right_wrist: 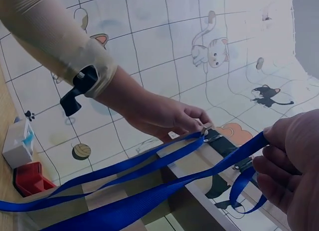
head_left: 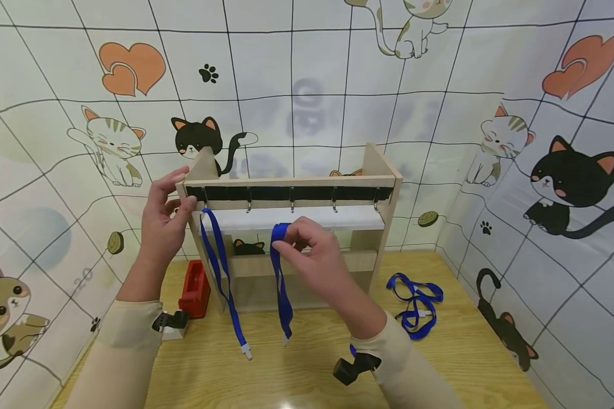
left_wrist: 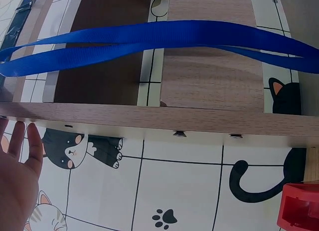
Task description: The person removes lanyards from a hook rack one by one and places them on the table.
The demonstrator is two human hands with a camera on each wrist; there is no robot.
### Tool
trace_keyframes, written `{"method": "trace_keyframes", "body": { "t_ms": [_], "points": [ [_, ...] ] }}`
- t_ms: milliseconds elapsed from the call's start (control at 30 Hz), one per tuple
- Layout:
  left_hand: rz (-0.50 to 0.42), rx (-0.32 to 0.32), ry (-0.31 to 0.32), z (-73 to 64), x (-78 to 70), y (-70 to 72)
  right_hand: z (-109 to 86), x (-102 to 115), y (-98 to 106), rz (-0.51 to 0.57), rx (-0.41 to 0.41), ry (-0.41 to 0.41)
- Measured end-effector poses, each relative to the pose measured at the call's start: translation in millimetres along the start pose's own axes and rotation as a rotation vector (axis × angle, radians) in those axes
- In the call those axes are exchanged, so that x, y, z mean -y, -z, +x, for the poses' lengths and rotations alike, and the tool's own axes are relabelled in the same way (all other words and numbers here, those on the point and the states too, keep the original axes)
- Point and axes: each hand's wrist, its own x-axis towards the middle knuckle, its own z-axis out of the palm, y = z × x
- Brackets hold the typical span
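A small wooden shelf (head_left: 299,264) stands on the table, with a black strip (head_left: 271,193) of metal hooks (head_left: 292,205) along its upper front. My left hand (head_left: 165,218) grips its upper left corner, thumb at the strip's end and fingers at the side panel. From the leftmost hook hangs one blue lanyard (head_left: 217,250), its white clip (head_left: 246,351) dangling low. Another blue lanyard (head_left: 281,295) is pinched near its top between the thumb and fingers of my right hand (head_left: 314,250), in front of the shelf's middle. The right wrist view shows this lanyard's loop (right_wrist: 241,188) below my fingers.
A tangled blue lanyard (head_left: 417,304) lies on the table (head_left: 471,341) right of the shelf. To the left are a red holder (head_left: 195,289) and a white box (right_wrist: 18,141). Cat-patterned sheeting (head_left: 307,125) closes off the back and sides.
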Motion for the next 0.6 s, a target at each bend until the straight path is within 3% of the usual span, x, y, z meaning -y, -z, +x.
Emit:
{"method": "trace_keyframes", "body": {
  "t_ms": [600],
  "points": [
    [-0.028,0.001,-0.008,2.1,2.9,0.0,-22.4,-12.1,60.6,-0.039,-0.027,-0.19]
  ]
}}
